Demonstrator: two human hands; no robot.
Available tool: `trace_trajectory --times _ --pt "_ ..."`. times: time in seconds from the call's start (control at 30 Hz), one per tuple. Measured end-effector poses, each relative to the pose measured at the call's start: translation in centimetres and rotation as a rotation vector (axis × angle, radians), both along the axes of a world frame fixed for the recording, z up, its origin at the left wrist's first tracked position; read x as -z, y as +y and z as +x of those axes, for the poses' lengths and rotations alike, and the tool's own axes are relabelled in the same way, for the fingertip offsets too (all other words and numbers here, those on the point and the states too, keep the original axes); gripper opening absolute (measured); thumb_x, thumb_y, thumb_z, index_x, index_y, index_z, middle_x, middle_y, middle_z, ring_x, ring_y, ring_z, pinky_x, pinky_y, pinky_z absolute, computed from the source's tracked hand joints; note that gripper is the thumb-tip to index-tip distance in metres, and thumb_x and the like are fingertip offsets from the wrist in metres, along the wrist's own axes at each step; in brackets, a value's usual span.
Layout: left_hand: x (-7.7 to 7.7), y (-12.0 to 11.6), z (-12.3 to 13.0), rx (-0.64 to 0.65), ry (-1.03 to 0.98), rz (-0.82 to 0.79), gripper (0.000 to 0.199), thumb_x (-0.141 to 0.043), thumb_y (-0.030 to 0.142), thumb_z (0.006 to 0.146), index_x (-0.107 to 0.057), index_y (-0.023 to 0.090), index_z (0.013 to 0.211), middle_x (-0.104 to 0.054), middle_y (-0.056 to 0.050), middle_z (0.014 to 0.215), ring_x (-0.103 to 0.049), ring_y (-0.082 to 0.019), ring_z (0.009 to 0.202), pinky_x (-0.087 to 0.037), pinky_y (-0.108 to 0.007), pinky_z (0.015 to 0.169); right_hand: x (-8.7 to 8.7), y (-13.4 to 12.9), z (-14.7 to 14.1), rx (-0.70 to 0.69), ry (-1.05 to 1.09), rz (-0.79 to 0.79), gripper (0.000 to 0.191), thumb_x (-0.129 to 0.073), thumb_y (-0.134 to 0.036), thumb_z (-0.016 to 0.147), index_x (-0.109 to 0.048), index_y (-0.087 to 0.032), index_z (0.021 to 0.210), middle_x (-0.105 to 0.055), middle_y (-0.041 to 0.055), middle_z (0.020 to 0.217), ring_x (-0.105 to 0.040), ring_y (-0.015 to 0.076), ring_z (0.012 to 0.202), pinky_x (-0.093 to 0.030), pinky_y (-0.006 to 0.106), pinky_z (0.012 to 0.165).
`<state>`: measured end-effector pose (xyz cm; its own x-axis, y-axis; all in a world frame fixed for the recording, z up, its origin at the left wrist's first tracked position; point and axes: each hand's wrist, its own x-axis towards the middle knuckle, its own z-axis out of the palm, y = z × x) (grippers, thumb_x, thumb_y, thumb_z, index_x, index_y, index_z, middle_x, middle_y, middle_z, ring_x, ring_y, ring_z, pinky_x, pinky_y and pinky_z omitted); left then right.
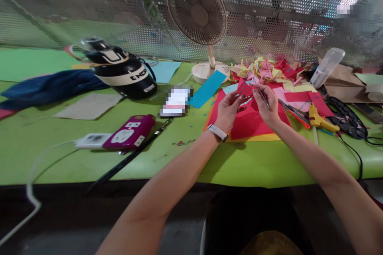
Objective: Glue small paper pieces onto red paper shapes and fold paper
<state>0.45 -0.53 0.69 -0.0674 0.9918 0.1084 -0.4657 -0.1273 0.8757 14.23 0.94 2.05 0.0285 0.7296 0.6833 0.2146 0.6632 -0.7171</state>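
Observation:
My left hand (pixel 229 111), with a white band at the wrist, pinches a small folded piece of red paper (pixel 245 89) marked with blue dots. Facing it, my right hand (pixel 267 105) is closed around slim metal tweezers (pixel 264 99), its fingertips at the paper's right edge. Both hands are raised over a stack of red sheets (pixel 251 125) with orange-yellow paper under it. A pale blue slip lies partly hidden behind the left fingers. Just past the hands is a heap of small folded pink, yellow and red paper pieces (pixel 266 67).
A fan (pixel 199 14) stands at the back by a perforated metal screen. Leftward are a phone (pixel 176 102), a black flask (pixel 119 71) and a purple power strip (pixel 130 132). To the right lie a yellow glue gun (pixel 320 120), a black tray (pixel 347 117) and a clear bottle (pixel 327 67).

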Motion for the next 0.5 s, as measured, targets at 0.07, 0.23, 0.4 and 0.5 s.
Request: trace_trajectory --times 0.07,0.23,0.4,0.5 --pt "0.1 0.0 -0.1 0.018 -0.01 -0.011 0.035 -0.081 0.031 0.069 -0.066 0.023 0.1 -0.074 -0.004 0.096 -0.071 -0.02 0.091 -0.053 -0.028 0.07 -0.1 0.6 0.5 0.018 0.031 0.023 0.022 -0.054 -0.041 0.09 -0.06 -0.024 0.103 -0.069 0.0038 0.097 -0.065 0.0154 0.087 -0.053 0.031 0.081" --pt "0.0 -0.4 -0.1 0.046 0.029 0.001 0.029 -0.077 0.031 0.074 -0.068 0.02 0.099 -0.075 -0.007 0.095 -0.07 -0.02 0.093 -0.053 -0.033 0.081 -0.3 1.6 1.1 0.027 0.102 0.003 0.022 -0.056 -0.039 0.088 -0.06 -0.025 0.104 -0.069 0.0042 0.103 -0.065 0.0162 0.092 -0.052 0.032 0.086" --pt "0.1 -0.8 0.3 0.238 0.046 -0.036 0.033 -0.08 0.036 0.069 -0.07 0.02 0.096 -0.075 -0.006 0.094 -0.07 -0.022 0.091 -0.053 -0.036 0.082 -0.1 0.7 0.4 -0.058 0.03 -0.033 0.021 -0.056 -0.034 0.087 -0.063 -0.025 0.104 -0.07 0.0023 0.098 -0.065 0.0155 0.088 -0.053 0.033 0.085" --pt "0.6 -0.8 0.5 0.353 0.104 -0.002 0.031 -0.084 0.041 0.063 -0.072 0.018 0.081 -0.074 -0.006 0.085 -0.07 -0.023 0.084 -0.054 -0.037 0.082 -0.3 -0.2 -0.1 -0.136 -0.086 -0.048 0.02 -0.054 -0.031 0.088 -0.066 -0.025 0.102 -0.071 0.0019 0.096 -0.066 0.0167 0.091 -0.053 0.035 0.087"
